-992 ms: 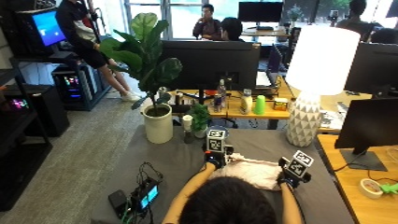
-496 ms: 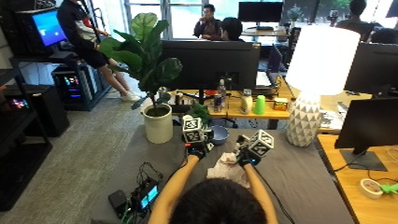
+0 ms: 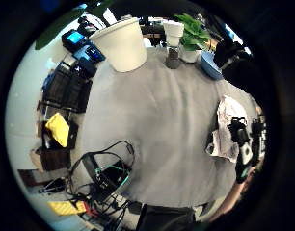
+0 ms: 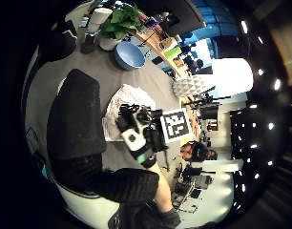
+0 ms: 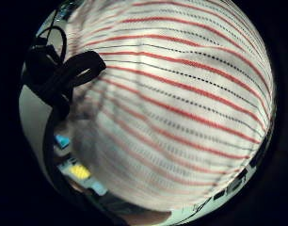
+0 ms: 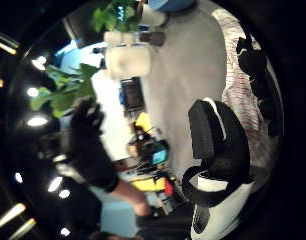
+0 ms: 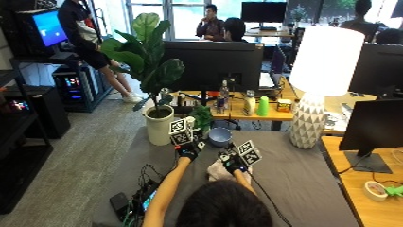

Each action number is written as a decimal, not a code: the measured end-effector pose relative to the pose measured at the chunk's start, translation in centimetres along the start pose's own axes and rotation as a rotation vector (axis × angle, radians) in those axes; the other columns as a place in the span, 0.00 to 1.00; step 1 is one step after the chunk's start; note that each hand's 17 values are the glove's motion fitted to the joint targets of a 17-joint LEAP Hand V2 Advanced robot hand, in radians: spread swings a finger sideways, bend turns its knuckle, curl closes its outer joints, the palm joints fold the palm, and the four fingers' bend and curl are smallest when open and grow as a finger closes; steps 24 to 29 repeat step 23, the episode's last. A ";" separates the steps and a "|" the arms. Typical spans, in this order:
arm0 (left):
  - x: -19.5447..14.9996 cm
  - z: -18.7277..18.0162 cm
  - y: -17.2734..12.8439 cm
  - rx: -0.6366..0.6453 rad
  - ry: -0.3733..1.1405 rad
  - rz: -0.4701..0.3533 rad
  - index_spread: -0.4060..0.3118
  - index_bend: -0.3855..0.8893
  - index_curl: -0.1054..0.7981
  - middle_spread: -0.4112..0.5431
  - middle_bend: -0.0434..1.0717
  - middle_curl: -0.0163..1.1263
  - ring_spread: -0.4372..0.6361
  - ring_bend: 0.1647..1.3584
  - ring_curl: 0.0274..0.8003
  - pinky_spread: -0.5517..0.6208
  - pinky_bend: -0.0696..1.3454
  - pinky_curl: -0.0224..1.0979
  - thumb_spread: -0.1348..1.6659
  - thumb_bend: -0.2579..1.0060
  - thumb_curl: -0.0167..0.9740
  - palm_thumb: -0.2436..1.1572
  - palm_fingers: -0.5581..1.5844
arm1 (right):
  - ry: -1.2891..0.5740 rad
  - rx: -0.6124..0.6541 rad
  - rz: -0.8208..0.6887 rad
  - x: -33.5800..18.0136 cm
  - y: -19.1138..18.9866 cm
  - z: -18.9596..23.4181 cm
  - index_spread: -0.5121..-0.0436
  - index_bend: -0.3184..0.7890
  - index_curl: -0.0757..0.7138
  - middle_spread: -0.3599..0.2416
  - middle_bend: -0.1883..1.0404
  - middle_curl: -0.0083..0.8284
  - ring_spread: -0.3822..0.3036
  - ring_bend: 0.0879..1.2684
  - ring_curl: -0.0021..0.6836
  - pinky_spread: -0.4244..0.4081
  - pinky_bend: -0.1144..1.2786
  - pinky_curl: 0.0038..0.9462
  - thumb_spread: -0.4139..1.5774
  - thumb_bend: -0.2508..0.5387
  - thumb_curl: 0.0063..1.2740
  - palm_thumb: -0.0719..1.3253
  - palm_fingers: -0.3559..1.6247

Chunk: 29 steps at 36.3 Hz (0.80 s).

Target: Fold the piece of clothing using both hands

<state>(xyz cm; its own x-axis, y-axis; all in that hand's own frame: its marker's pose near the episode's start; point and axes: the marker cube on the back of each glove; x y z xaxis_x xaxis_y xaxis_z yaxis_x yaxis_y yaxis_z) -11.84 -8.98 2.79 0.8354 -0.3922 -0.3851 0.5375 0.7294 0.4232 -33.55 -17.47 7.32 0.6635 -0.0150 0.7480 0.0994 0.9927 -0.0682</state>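
Note:
The piece of clothing [image 7: 218, 173], white with thin red stripes, lies bunched on the grey table [image 7: 296, 179] just in front of the person. My right hand [image 7: 231, 163] is on top of it, fingers [image 6: 253, 60] curled into the cloth, and the striped fabric [image 5: 181, 103] fills its little finger side palm view. My left hand [image 7: 188, 150] hovers to the left of the clothing, off the cloth, with its fingers spread [image 6: 88, 135]. The left palm views show the clothing [image 4: 124, 98] [image 3: 225, 126] under the right hand [image 4: 141, 131].
Behind the hands stand a blue bowl [image 7: 220, 137], a small potted plant [image 7: 203, 119] and a large white plant pot [image 7: 159, 128]. A white lamp [image 7: 308, 120] stands at the far right. Cables and devices [image 7: 135, 201] lie on the floor left of the table.
Both hands have swung to the left. The right hand carried the cloth's right side over, so the clothing is narrower. The left hand now hangs free of the cloth.

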 end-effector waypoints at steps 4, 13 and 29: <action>0.2 -0.7 1.1 -0.015 -0.029 -0.035 0.35 0.44 0.58 0.37 0.15 0.26 0.35 0.27 0.41 0.40 0.31 0.36 0.86 0.19 0.27 0.33 0.60 | -0.007 0.109 -0.077 -1.0 0.8 -4.6 0.71 0.32 0.38 0.50 0.40 0.59 0.33 0.49 0.70 0.26 0.59 0.49 0.75 0.28 0.40 0.62 0.71; 2.0 -1.9 3.3 -0.045 -0.096 -0.012 0.35 0.44 0.58 0.37 0.15 0.25 0.35 0.26 0.42 0.39 0.29 0.36 0.86 0.20 0.26 0.31 0.61 | 0.100 0.221 -0.122 -0.8 3.8 -12.9 0.73 0.36 0.36 0.54 0.39 0.59 0.37 0.46 0.66 0.31 0.54 0.46 0.84 0.32 0.36 0.61 0.73; 4.0 -1.3 4.4 -0.168 -0.117 0.105 0.35 0.44 0.58 0.37 0.14 0.24 0.35 0.25 0.42 0.39 0.29 0.37 0.86 0.20 0.26 0.30 0.61 | 0.246 0.197 0.003 2.2 4.6 -14.6 0.75 0.37 0.37 0.55 0.40 0.58 0.37 0.44 0.64 0.34 0.50 0.44 0.88 0.32 0.34 0.64 0.74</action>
